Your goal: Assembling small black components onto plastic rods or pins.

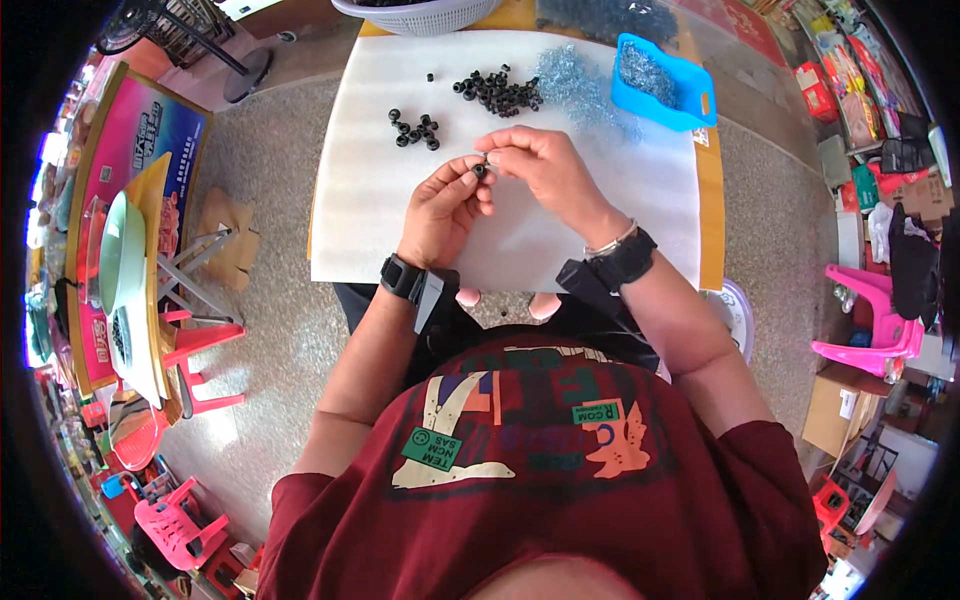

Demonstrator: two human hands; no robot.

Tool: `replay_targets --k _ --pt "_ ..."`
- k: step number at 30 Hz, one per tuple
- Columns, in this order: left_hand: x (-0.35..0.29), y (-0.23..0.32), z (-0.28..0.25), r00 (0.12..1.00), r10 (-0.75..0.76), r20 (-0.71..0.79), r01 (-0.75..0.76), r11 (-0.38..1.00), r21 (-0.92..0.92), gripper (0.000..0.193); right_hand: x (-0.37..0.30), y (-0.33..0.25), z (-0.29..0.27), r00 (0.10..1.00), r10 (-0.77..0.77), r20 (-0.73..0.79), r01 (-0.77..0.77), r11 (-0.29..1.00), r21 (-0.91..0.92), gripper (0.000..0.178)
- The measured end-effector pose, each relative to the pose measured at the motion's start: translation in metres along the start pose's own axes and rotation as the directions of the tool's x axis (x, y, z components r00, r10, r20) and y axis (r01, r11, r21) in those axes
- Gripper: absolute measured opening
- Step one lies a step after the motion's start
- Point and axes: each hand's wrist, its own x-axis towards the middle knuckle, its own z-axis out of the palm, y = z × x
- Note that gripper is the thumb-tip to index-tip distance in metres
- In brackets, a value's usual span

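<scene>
Over the white-covered table [390,240], my left hand [442,208] pinches a small round black part [480,171] with a hole in its face. My right hand [548,172] meets it from the right, thumb and forefinger pressed together at the top of that part. What sits between those right fingertips is too small to name. Beyond my left hand lies a small cluster of similar black parts [413,130]. A larger heap of black parts [500,93] is farther off. To its right spreads a pile of tiny bluish, shiny pieces [578,85].
A blue plastic basket [690,112] with more bluish pieces stands at the far right of the table. At the far edge is a grey perforated basin [425,20]. A side table with a green bowl [122,250] and a red stool [200,345] are to my left.
</scene>
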Motion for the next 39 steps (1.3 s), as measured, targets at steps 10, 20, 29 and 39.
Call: replay_targets --k 10,20,29,39 --pt "0.000 -0.002 -0.002 1.000 0.010 -0.012 -0.009 1.000 0.009 0.023 -0.020 0.004 0.010 0.974 -0.194 -0.120 0.174 0.971 -0.162 0.013" --pt "0.000 0.000 0.000 1.000 -0.012 0.010 0.011 0.997 0.073 0.023 -0.022 0.007 0.011 0.969 -0.198 -0.150 0.183 0.977 -0.107 0.012" --pt "-0.003 -0.001 0.001 1.000 -0.026 0.001 0.025 0.989 0.149 0.023 -0.027 0.002 0.010 0.943 -0.323 -0.076 0.282 0.902 -0.328 0.011" --pt "-0.002 -0.006 0.001 0.998 0.017 -0.054 0.001 0.947 0.322 0.023 -0.029 0.019 0.009 0.831 -0.553 -0.068 0.477 0.770 -0.424 0.016"
